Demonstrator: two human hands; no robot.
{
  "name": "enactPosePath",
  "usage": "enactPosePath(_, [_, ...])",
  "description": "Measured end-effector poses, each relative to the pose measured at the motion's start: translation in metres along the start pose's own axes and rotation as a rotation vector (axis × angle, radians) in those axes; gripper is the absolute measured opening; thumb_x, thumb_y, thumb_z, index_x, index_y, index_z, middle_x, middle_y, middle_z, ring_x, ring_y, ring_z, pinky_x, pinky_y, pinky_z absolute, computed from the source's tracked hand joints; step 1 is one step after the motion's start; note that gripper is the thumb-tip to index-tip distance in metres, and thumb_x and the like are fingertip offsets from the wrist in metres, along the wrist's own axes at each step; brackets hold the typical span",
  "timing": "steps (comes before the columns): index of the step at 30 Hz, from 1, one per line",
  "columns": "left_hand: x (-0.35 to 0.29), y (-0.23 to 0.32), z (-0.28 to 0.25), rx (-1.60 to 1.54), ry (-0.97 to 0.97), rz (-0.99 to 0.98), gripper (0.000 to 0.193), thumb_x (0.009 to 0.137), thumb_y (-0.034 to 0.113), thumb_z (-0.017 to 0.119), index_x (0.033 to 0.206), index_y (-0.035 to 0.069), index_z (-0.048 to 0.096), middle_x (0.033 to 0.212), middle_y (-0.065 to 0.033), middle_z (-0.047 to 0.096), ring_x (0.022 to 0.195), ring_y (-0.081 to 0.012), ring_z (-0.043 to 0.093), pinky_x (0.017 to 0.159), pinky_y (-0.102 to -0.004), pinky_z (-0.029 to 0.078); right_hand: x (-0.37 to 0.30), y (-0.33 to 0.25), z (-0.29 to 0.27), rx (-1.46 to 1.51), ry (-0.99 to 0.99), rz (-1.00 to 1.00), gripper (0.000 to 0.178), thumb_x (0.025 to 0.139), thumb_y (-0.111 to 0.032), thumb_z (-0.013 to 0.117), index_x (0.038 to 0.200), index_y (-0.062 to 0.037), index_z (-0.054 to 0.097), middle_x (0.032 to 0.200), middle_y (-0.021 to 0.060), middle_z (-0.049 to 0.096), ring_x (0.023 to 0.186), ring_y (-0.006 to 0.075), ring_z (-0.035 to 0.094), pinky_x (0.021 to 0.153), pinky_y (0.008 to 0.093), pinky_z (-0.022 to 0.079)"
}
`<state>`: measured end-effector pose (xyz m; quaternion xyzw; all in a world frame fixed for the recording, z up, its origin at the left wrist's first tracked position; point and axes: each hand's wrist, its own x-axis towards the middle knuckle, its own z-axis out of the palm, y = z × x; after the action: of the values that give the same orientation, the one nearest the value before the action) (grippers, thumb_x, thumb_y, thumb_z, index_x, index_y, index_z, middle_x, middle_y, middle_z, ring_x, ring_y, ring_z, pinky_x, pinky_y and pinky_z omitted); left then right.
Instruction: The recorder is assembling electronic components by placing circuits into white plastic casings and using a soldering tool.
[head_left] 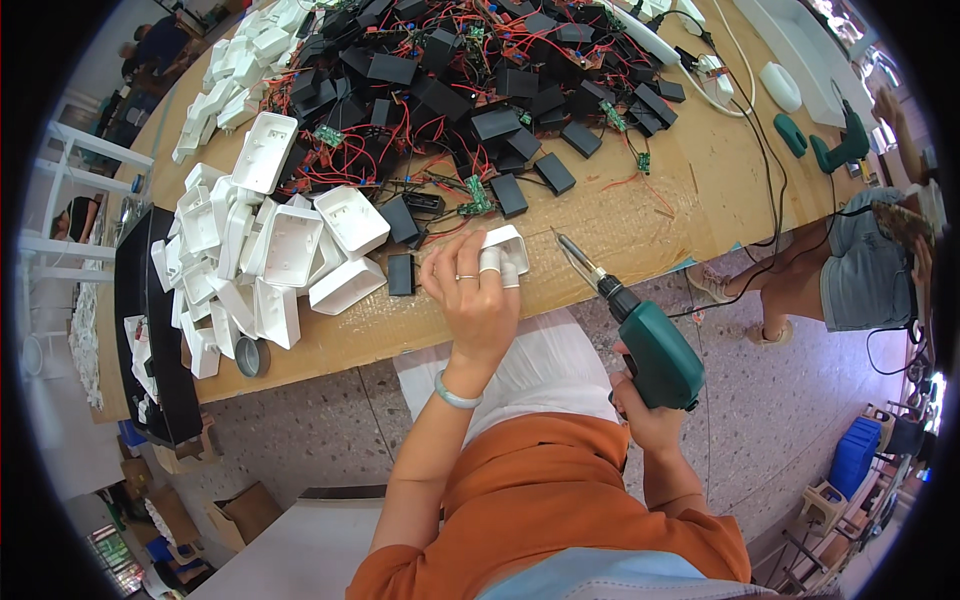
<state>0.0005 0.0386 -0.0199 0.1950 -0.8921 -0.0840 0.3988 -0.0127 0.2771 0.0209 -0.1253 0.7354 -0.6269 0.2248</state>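
One white casing (514, 240) in play, just on the near side of the heap of black boxes (495, 124), gripped by the bent fingers of the left hand (478, 305), while the right hand (650, 415) wraps round a green pistol-shaped tool (662, 350), its nose (580, 254) apart from the casing! Only this piece looks under way, and plenty seems left: white shells (293, 247) pile up left of that heap, though which are finished, I can't tell.
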Motion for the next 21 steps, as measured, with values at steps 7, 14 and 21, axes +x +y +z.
enactPosePath(7, [0.001, 0.003, 0.001, 0.002, -0.005, -0.010, 0.014, 0.075, 0.002, 0.073, 0.088, -0.004, 0.070, 0.116, -0.0105, 0.067, 0.111, -0.0321, 0.059, 0.100, -0.0475, 0.039, -0.002, 0.001, -0.001, 0.010, 0.003, 0.009, 0.037, 0.089, 0.006, 0.061, 0.125, -0.0008, 0.061, 0.066, -0.0036, 0.051, 0.054, 0.0032, 0.046, 0.051, 0.0201, 0.037])
enactPosePath(14, [0.006, -0.002, 0.003, -0.037, -0.001, -0.048, 0.017, 0.077, 0.002, 0.073, 0.093, -0.003, 0.071, 0.118, -0.0108, 0.066, 0.114, -0.0337, 0.057, 0.103, -0.0480, 0.038, 0.001, 0.000, -0.006, 0.069, -0.007, 0.039, 0.038, 0.090, 0.004, 0.066, 0.128, 0.0009, 0.061, 0.103, 0.0031, 0.068, 0.070, 0.0029, 0.050, 0.065, 0.0201, 0.044])
enactPosePath(21, [0.015, -0.013, -0.024, -0.418, 0.049, -0.188, 0.029, 0.073, -0.003, 0.072, 0.102, 0.002, 0.068, 0.110, -0.0138, 0.067, 0.101, -0.0360, 0.062, 0.090, -0.0441, 0.050, -0.006, 0.010, 0.000, 0.131, 0.144, 0.011, 0.042, 0.087, 0.006, 0.059, 0.128, 0.0024, 0.056, 0.076, 0.0012, 0.057, 0.055, 0.0060, 0.046, 0.052, 0.0212, 0.037])
